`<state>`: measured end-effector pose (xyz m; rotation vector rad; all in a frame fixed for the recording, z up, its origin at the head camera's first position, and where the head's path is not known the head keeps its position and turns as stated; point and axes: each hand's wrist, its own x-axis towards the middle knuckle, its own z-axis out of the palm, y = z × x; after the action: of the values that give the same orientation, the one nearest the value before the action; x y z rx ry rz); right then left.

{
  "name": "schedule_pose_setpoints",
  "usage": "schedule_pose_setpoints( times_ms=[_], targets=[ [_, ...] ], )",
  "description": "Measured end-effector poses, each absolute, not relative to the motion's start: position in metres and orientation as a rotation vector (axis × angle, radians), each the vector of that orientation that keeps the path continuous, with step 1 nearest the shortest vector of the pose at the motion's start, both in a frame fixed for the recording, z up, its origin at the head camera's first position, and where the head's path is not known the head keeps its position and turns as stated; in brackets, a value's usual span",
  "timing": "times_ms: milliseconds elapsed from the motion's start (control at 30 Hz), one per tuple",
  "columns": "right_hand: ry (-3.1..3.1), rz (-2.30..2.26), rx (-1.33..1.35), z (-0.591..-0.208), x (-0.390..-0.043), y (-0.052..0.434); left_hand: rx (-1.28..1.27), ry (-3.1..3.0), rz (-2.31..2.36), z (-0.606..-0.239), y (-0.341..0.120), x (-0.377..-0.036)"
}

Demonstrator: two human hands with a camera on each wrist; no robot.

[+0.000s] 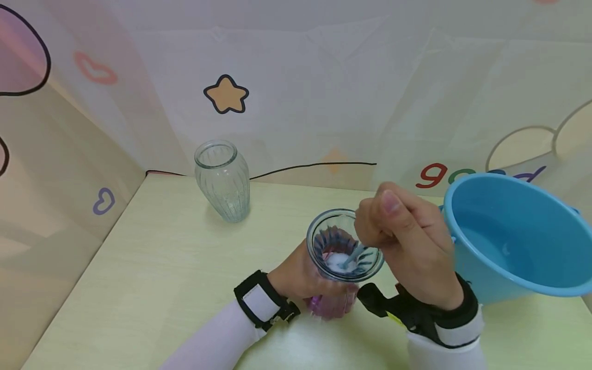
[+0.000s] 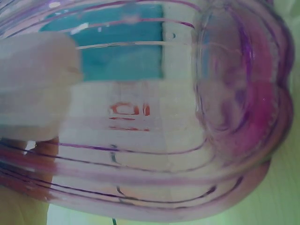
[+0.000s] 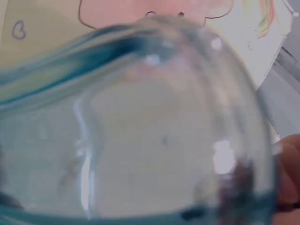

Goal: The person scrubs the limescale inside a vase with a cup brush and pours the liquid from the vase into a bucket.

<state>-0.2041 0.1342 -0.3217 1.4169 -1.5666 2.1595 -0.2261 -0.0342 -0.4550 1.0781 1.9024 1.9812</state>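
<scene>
My left hand [image 1: 293,272] grips a ribbed glass vase [image 1: 330,306] with a pink-purple lower part, its mouth tilted toward me. Above the rim, my right hand [image 1: 411,241] is closed round the top of a bottle brush [image 1: 355,254], whose thin blue handle runs down into the vase. At the bottom of that handle a white head shows inside the glass. The left wrist view has the vase's purple base [image 2: 262,108] up close, with a blurred whitish shape [image 2: 35,79] at the left. Curved glass [image 3: 150,150] fills most of the right wrist view.
A second ribbed vase [image 1: 231,192], clear, stands upright at the back left of the pale table [image 1: 162,277]. To the right is a large light-blue bucket [image 1: 476,262]. A printed cloth [image 1: 296,92] hangs behind the table.
</scene>
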Motion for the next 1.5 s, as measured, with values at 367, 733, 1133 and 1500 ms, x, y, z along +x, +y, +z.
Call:
schedule_pose_setpoints(
  times_ms=[367,733,1133,1500],
  targets=[
    [-1.231,2.370,1.378,-0.320,-0.203,0.139,1.033,1.922,2.006,-0.456,-0.036,-0.224],
    [-1.481,2.219,1.455,-0.323,-0.204,0.137,1.033,1.912,1.972,-0.453,-0.034,-0.223],
    [-1.921,1.969,1.391,-0.316,-0.190,0.125,1.118,1.743,2.010,-0.452,-0.032,-0.224],
    [-2.171,1.856,1.368,-0.316,-0.185,0.123,1.140,1.720,2.033,-0.450,-0.031,-0.225]
  ],
)
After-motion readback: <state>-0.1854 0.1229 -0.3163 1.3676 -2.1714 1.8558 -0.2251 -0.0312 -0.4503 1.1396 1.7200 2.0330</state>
